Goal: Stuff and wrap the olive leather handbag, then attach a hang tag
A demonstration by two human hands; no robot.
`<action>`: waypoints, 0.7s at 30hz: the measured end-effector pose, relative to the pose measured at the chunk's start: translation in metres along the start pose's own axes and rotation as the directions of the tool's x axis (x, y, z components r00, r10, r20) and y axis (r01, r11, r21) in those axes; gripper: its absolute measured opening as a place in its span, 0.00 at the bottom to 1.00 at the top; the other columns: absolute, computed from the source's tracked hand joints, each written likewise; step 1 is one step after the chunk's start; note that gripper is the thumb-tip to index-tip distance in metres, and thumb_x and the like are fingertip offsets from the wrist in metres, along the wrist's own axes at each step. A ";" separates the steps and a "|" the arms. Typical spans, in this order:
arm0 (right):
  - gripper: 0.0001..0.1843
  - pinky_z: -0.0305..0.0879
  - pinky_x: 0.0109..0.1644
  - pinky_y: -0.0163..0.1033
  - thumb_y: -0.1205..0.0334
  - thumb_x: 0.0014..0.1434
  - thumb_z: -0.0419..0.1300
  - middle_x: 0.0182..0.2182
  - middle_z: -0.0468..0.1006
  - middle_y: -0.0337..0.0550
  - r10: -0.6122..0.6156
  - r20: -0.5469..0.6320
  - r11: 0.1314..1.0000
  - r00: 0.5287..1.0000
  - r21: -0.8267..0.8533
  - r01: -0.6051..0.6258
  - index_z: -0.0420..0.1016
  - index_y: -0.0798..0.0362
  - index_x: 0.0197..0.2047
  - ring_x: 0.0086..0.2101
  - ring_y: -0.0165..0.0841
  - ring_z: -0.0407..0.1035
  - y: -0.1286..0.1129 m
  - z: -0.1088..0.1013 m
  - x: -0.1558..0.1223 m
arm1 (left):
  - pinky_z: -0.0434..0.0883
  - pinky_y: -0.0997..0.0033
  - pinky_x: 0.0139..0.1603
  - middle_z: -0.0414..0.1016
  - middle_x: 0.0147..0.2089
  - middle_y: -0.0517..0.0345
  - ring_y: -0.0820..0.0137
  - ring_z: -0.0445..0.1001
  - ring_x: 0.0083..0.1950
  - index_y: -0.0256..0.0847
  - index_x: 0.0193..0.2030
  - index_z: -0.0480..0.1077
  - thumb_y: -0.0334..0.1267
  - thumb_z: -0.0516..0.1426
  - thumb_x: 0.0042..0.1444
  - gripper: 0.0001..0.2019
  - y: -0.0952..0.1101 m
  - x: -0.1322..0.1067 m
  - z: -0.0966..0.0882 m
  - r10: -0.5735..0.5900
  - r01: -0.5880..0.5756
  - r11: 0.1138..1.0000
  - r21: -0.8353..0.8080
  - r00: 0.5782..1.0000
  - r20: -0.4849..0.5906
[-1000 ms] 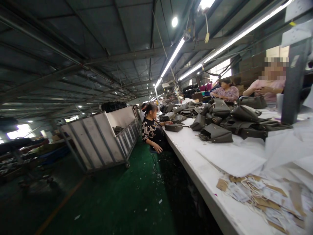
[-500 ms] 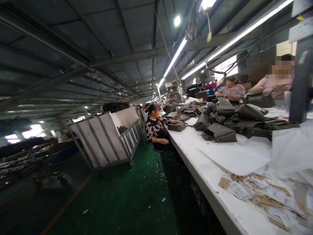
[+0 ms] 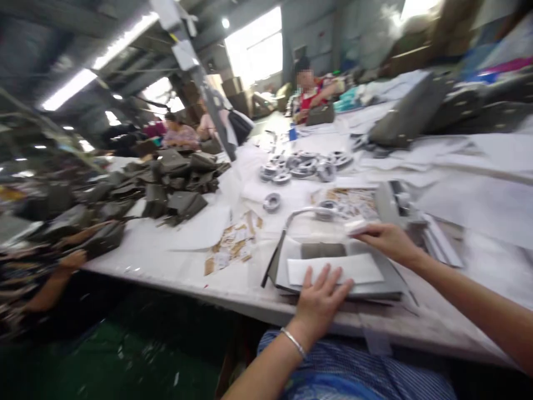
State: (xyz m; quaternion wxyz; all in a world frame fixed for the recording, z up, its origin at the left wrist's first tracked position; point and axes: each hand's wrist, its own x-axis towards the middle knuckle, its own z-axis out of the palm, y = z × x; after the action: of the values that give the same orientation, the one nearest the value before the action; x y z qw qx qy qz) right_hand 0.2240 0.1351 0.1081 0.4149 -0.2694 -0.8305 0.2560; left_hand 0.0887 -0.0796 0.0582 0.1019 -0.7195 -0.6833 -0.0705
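My left hand [image 3: 321, 297] lies flat with fingers spread on a grey bag [image 3: 375, 286] at the near edge of the white table [image 3: 166, 258], touching a white paper strip [image 3: 333, 270] laid across the bag. My right hand [image 3: 385, 240] is closed around a small white object [image 3: 357, 226] just beyond the bag's far edge. The bag's curved handle [image 3: 291, 219] arches to the left.
Rolls of tape [image 3: 306, 165] and paper scraps [image 3: 233, 244] lie further out. A heap of grey bags [image 3: 166, 186] is at the left, with a seated person's arm [image 3: 54, 278] beside it. Other people [image 3: 310, 91] work across the table. A grey post [image 3: 212, 105] rises mid-table.
The view has swung from the hall and the long table down to the spot in front of me. Both my hands and the grey bag have come into sight.
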 end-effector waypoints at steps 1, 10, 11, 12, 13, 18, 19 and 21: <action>0.19 0.75 0.41 0.37 0.52 0.69 0.54 0.38 0.83 0.41 0.054 0.063 0.998 0.997 -0.033 -0.052 0.82 0.53 0.40 0.37 0.34 0.78 0.011 -0.017 -0.011 | 0.62 0.45 0.68 0.64 0.69 0.54 0.60 0.63 0.69 0.52 0.64 0.64 0.40 0.52 0.68 0.19 0.006 0.006 0.007 0.070 -0.071 0.996 -0.048 0.997 -0.023; 0.14 0.76 0.49 0.40 0.63 0.63 0.60 0.44 0.84 0.44 -0.019 0.363 0.992 0.932 -0.109 0.063 0.82 0.47 0.50 0.44 0.41 0.79 0.016 -0.039 -0.052 | 0.52 0.45 0.74 0.53 0.74 0.67 0.63 0.50 0.75 0.57 0.70 0.54 0.43 0.51 0.68 0.25 -0.004 0.010 0.022 0.164 -0.172 0.985 -0.016 0.962 -0.219; 0.15 0.75 0.51 0.42 0.64 0.63 0.59 0.46 0.83 0.46 -0.054 0.379 0.985 0.924 -0.130 0.111 0.82 0.48 0.51 0.46 0.41 0.78 0.015 -0.041 -0.057 | 0.53 0.45 0.74 0.54 0.73 0.67 0.63 0.51 0.75 0.57 0.70 0.54 0.42 0.51 0.68 0.25 -0.004 0.011 0.022 0.161 -0.169 0.986 -0.018 0.963 -0.217; 0.16 0.74 0.54 0.43 0.65 0.64 0.58 0.48 0.82 0.46 -0.090 0.394 0.978 0.915 -0.141 0.156 0.81 0.48 0.52 0.48 0.41 0.77 0.015 -0.042 -0.062 | 0.53 0.45 0.74 0.55 0.73 0.67 0.63 0.51 0.75 0.57 0.70 0.54 0.42 0.51 0.68 0.25 -0.005 0.014 0.022 0.157 -0.166 0.986 -0.023 0.964 -0.215; 0.17 0.71 0.58 0.44 0.67 0.64 0.57 0.50 0.82 0.47 -0.123 0.404 0.971 0.906 -0.141 0.194 0.80 0.49 0.53 0.50 0.41 0.76 0.015 -0.044 -0.066 | 0.53 0.45 0.74 0.55 0.73 0.66 0.63 0.52 0.74 0.57 0.70 0.55 0.42 0.51 0.68 0.24 -0.005 0.016 0.022 0.155 -0.165 0.986 -0.029 0.964 -0.216; 0.26 0.61 0.68 0.50 0.75 0.65 0.51 0.53 0.80 0.43 -0.296 0.450 0.927 0.843 -0.078 0.367 0.71 0.48 0.61 0.56 0.34 0.72 0.008 -0.042 -0.085 | 0.53 0.45 0.73 0.57 0.72 0.63 0.62 0.53 0.74 0.56 0.70 0.56 0.42 0.51 0.68 0.24 -0.008 0.028 0.023 0.150 -0.168 0.984 -0.064 0.965 -0.217; 0.27 0.60 0.68 0.51 0.76 0.65 0.51 0.54 0.79 0.43 -0.317 0.450 0.915 0.835 -0.088 0.395 0.70 0.47 0.63 0.57 0.34 0.71 0.006 -0.041 -0.089 | 0.53 0.45 0.73 0.57 0.72 0.62 0.62 0.53 0.74 0.56 0.70 0.56 0.42 0.50 0.68 0.24 -0.009 0.030 0.024 0.150 -0.168 0.983 -0.069 0.965 -0.213; 0.28 0.60 0.68 0.53 0.75 0.65 0.50 0.55 0.78 0.43 -0.340 0.440 0.892 0.831 -0.129 0.434 0.67 0.46 0.65 0.59 0.35 0.68 0.002 -0.038 -0.098 | 0.51 0.45 0.74 0.57 0.72 0.61 0.62 0.52 0.74 0.56 0.70 0.56 0.43 0.51 0.68 0.24 -0.009 0.031 0.024 0.142 -0.161 0.984 -0.079 0.969 -0.204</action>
State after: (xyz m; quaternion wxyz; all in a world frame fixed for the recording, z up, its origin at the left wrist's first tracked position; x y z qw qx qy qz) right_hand 0.3059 0.0795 0.0726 0.2440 -0.0805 -0.9588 0.1211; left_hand 0.0805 -0.0436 0.0431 0.1401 -0.7632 -0.6086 -0.1657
